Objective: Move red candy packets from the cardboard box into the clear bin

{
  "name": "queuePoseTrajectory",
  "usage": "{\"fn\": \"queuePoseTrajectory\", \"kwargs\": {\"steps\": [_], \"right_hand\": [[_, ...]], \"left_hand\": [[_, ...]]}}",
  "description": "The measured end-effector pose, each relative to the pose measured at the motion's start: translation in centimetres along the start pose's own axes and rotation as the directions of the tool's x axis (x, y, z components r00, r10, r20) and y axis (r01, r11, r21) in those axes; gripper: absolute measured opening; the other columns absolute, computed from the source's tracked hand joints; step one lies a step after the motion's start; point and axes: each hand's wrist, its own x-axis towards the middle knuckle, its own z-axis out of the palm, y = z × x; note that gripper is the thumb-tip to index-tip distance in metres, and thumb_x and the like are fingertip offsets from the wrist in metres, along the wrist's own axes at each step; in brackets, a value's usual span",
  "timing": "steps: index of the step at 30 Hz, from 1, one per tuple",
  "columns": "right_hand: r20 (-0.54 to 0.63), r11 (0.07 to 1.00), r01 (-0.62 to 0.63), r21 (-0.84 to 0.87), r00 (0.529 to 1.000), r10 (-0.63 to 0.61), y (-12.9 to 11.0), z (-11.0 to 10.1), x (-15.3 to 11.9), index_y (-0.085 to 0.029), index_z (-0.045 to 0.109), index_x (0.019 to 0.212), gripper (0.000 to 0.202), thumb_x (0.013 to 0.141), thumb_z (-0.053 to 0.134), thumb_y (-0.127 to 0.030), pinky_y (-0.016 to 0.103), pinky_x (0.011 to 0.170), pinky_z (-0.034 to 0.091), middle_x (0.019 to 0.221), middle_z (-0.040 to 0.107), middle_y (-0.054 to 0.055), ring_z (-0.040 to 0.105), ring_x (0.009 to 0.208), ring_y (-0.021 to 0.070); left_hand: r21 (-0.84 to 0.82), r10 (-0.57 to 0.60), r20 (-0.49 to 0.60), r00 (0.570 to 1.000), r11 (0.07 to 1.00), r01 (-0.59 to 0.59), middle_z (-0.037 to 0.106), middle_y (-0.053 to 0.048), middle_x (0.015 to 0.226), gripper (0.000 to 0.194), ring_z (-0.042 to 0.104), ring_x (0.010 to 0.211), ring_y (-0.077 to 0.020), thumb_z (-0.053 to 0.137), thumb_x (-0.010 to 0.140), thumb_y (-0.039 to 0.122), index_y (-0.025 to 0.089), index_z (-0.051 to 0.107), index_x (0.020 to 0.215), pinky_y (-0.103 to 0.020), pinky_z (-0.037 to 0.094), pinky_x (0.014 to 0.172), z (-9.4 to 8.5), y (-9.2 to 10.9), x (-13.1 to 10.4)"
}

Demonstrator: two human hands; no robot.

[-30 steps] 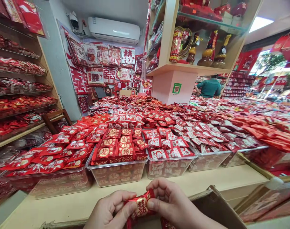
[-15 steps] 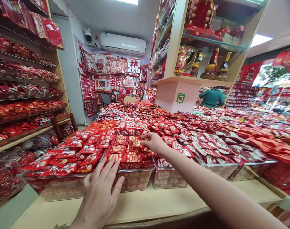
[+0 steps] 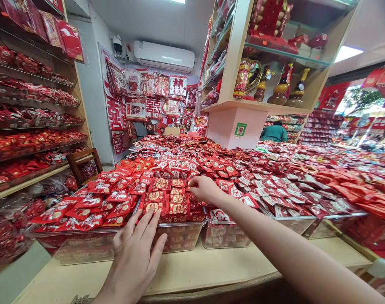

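My left hand (image 3: pixel 138 247) lies with fingers stretched over the near rim of a clear plastic bin (image 3: pixel 179 237). Its fingertips touch a red packet with gold print (image 3: pixel 153 207) in the front row. Inside that bin, similar red packets (image 3: pixel 178 198) are laid in neat columns. At the bin's right side, my right hand (image 3: pixel 206 190) is closed, fingers curled down by the packets. Whatever those fingertips hold, if anything, is hidden. A second clear bin (image 3: pixel 224 236), with red and white packets, stands under my right forearm.
Loose red packets (image 3: pixel 94 202) heap up on the left, and more packets (image 3: pixel 274 190) spread to the right. The pale counter edge (image 3: pixel 192 270) runs in front. A pillar (image 3: pixel 224 126) carries a display cabinet (image 3: pixel 276 80). A person in green (image 3: pixel 274 133) is farther back.
My right hand's fingers have curled in more and shifted slightly right, off the face of a packet. My left hand has stayed almost still. The person in green is lower and farther left.
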Motion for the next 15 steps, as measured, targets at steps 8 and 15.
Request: {"fn": "queuePoseTrajectory", "kwargs": {"steps": [8,15], "right_hand": [[0.127,0.988,-0.011,-0.152,0.991,0.031,0.9,-1.2,-0.9,-0.015,0.065,0.073,0.011,0.067,0.062,-0.023,0.022,0.051,0.034,0.072,0.066,0.005,0.057,0.064,0.0150],[0.190,0.979,0.011,-0.205,0.981,0.028,0.5,-1.4,-1.4,-0.014,0.065,0.070,0.011,0.066,0.065,-0.024,0.022,0.048,0.032,0.067,0.065,0.006,0.056,0.061,0.0151]], "left_hand": [[-0.009,0.000,0.006,1.000,1.000,0.000,0.052,-0.008,0.128,0.044,0.042,0.116,-0.0294,0.042,0.082,0.033,0.017,0.050,0.122,-0.041,0.032,0.080,0.2,-0.1,0.1],[0.008,0.017,-0.008,1.000,1.000,-0.017,0.054,-0.009,0.126,0.043,0.043,0.114,-0.0300,0.043,0.082,0.032,0.015,0.052,0.120,-0.042,0.032,0.079,0.3,-0.2,0.1]]}}
